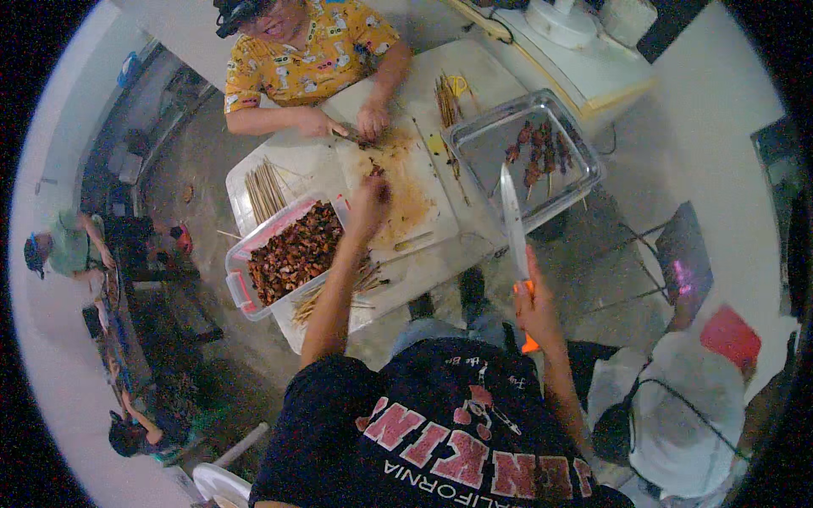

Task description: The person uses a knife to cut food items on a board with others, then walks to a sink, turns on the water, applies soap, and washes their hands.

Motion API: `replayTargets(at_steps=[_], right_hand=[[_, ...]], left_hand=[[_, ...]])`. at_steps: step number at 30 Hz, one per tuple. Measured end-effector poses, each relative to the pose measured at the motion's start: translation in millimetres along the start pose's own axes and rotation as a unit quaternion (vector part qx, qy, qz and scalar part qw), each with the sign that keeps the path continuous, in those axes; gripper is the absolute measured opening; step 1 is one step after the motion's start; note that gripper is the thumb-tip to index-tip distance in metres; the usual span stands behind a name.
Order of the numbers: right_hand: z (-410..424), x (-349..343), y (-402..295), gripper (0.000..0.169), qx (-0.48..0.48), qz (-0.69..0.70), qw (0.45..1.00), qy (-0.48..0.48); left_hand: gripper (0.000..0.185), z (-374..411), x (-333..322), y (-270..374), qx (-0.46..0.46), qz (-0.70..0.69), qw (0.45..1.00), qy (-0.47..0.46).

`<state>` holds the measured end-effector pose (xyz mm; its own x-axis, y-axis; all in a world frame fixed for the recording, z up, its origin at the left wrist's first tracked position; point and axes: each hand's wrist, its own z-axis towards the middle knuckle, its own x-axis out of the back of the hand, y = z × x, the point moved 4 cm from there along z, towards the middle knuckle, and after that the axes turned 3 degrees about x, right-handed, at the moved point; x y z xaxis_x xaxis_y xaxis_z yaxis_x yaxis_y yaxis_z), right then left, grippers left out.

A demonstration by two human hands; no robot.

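In my right hand (533,308) is the orange handle of a kitchen knife (513,213), its blade pointing away from me, past the near edge of the table. Reaching over the stained white cutting board (413,190), my left hand (373,195) is at some small dark meat pieces (376,171). Its fingers are blurred, so I cannot tell whether they grip the meat. To the left of my forearm stands a clear plastic container (238,270) full of chopped, dark marinated meat (295,254). Wooden skewers (308,301) lie partly under that forearm.
Opposite me, a person in a yellow shirt (305,57) holds a knife (348,134) at the board. Meat skewers (540,152) lie in a clear tray (467,149) at right. More sticks (263,190) and yellow-handled scissors (456,84) rest on the table. A folding chair (683,254) stands right.
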<state>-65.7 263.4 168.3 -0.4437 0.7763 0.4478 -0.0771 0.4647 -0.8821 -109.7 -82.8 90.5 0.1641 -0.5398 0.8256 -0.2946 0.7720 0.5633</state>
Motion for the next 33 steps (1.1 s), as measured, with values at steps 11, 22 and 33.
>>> replayTargets(at_steps=[11, 22, 33], right_hand=[[-29.3, -62.5, -2.2, 0.056, -0.035, 0.050, 0.998, 0.005], [-1.5, -146.5, -116.7, 0.053, 0.159, -0.048, 0.959, -0.231], [30.7, -162.1, -153.6, 0.030, 0.157, -0.340, 0.884, -0.279]], left_hand=[[0.014, -169.4, 188.5, -149.4, 0.091, -0.047, 0.950, 0.295], [0.027, -225.2, 186.4, -150.0, 0.114, 0.018, 0.926, 0.360], [0.035, -318.5, 231.4, -113.2, 0.190, 0.091, 0.858, 0.469]])
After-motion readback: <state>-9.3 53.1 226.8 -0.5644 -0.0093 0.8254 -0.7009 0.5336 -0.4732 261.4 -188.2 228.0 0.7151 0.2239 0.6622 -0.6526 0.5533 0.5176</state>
